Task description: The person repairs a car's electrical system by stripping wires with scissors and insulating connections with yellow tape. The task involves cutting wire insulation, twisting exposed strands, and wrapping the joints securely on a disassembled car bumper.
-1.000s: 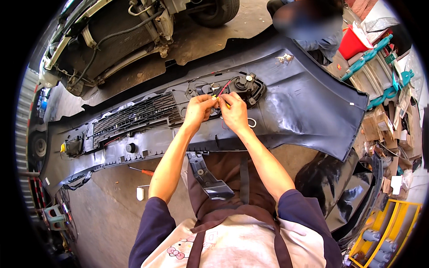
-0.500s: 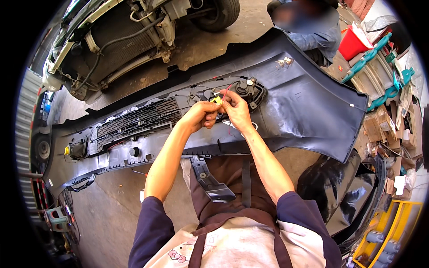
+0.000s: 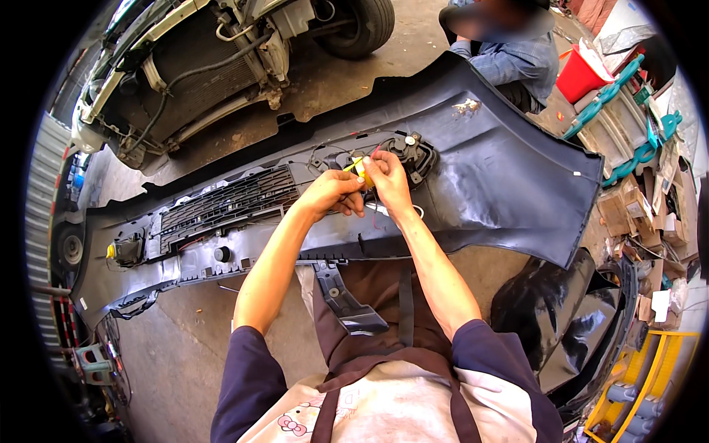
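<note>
Both my hands meet over the inner side of a large black car bumper point(image 3: 509, 177). My left hand point(image 3: 334, 193) is closed, its fingertips pinching a small bright yellow piece point(image 3: 360, 168) whose exact kind I cannot make out. From the other side my right hand point(image 3: 389, 181) pinches the same piece, thumb across it. A thin red wire point(image 3: 375, 150) sticks up beside the right fingers. Just behind the hands a round dark lamp housing point(image 3: 422, 159) sits in the bumper. A black slatted grille point(image 3: 229, 199) spans the bumper to the left of my hands.
A car with its front stripped point(image 3: 199, 74) stands beyond the bumper. A person in a blue shirt point(image 3: 517, 70) crouches at the far right, near a red bucket point(image 3: 583, 76). Cardboard boxes point(image 3: 628, 210), black body panels point(image 3: 546, 317) and a yellow rack point(image 3: 642, 384) line the right side.
My left fingers have loosened and spread a little beneath the yellow piece, while the right thumb has shifted onto it. More yellow now shows between the hands.
</note>
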{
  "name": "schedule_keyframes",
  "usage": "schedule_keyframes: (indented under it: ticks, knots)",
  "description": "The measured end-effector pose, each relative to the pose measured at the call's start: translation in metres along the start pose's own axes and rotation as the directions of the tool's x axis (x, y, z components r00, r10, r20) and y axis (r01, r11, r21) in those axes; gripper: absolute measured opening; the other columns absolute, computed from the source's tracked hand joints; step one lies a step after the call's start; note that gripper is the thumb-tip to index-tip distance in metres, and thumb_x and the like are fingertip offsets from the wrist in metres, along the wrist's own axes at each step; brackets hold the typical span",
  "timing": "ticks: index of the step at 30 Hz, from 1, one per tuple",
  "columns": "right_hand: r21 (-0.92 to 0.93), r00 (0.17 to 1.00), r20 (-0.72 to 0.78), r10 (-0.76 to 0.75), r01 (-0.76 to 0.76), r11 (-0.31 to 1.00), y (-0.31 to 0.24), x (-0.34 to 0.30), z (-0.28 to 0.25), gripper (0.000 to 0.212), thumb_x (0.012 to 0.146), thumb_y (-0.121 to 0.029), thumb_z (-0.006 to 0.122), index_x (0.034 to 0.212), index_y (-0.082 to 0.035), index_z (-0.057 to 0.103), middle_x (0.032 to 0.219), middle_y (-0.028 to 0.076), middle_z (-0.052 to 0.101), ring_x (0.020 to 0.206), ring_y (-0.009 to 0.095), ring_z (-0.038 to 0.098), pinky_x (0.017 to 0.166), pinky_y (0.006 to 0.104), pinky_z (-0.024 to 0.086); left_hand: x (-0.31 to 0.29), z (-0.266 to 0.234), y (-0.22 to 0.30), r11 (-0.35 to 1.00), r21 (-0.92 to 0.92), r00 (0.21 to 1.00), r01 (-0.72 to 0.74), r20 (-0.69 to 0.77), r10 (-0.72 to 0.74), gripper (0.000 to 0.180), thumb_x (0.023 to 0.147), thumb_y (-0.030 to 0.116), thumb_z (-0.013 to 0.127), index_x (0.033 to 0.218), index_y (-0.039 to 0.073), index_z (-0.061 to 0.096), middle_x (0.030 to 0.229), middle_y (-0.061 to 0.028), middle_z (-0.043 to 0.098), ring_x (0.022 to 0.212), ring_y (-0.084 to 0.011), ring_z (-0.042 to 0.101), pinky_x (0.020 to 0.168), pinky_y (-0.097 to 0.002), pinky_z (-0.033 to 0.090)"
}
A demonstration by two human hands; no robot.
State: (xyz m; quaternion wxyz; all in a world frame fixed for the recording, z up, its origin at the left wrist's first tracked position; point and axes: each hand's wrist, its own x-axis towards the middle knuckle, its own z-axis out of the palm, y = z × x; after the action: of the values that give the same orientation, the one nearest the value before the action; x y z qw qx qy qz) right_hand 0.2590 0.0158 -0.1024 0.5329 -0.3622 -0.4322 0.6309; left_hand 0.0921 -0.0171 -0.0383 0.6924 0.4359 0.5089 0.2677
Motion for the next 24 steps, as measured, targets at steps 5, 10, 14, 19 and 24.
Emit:
schedule_keyframes:
  ticks: [5,10,14,19,24]
  knots:
    - [-0.006,0.998,-0.017,-0.066,0.066,0.998,0.000,0.000,0.008,0.042,0.092,-0.014,0.074,0.119,0.007,0.050,0.085,0.007,0.066,0.074,0.011,0.062,0.064,0.0238,0.049,0.008,0.004,-0.003,0.982,0.190,0.999,-0.002,-0.032,0.009,0.036,0.101,0.036,0.061,0.104,0.000,0.061,0.084,-0.0134,0.075,0.071,-0.0184,0.073,0.060,-0.0254,0.053]
    - [0.226,1.000,-0.017,-0.010,0.014,0.974,-0.005,0.002,0.009,0.050,0.088,-0.010,0.075,0.124,0.009,0.047,0.094,0.009,0.066,0.082,0.012,0.062,0.074,0.0248,0.049,0.005,0.008,0.002,0.957,0.290,0.985,0.000,-0.167,0.051,0.041,0.097,0.027,0.068,0.122,-0.003,0.053,0.085,-0.0138,0.075,0.071,-0.0199,0.074,0.057,-0.0278,0.054]
    - [0.203,0.999,-0.037,0.003,0.004,0.979,-0.006,0.000,0.010,0.062,0.089,-0.021,0.077,0.131,0.010,0.043,0.095,0.010,0.065,0.084,0.013,0.062,0.076,0.0264,0.050,0.010,0.015,-0.008,0.935,0.319,0.936,-0.155,-0.255,0.243,0.075,0.091,0.015,0.074,0.151,0.004,0.030,0.098,-0.0166,0.073,0.068,-0.0175,0.071,0.056,-0.0275,0.054]
    - [-0.527,0.990,-0.092,-0.108,0.043,0.849,-0.016,-0.003,0.018,0.080,0.083,-0.037,0.083,0.133,0.011,0.042,0.113,0.021,0.066,0.103,0.026,0.067,0.087,0.0373,0.053,0.015,0.018,-0.021,0.910,0.314,0.892,-0.270,-0.275,0.360,0.089,0.084,0.009,0.075,0.159,0.014,0.027,0.117,-0.0168,0.067,0.060,-0.0130,0.065,0.051,-0.0271,0.052]
    - [-0.846,0.996,-0.030,-0.086,0.020,0.532,-0.044,-0.008,0.021,0.067,0.085,-0.036,0.074,0.128,0.007,0.047,0.111,0.027,0.068,0.104,0.042,0.066,0.086,0.0481,0.052,0.017,0.019,-0.024,0.791,0.533,0.762,-0.301,-0.364,0.536,0.077,0.080,0.010,0.074,0.150,0.008,0.042,0.122,-0.0151,0.070,0.108,-0.0224,0.065,0.093,-0.0350,0.049]
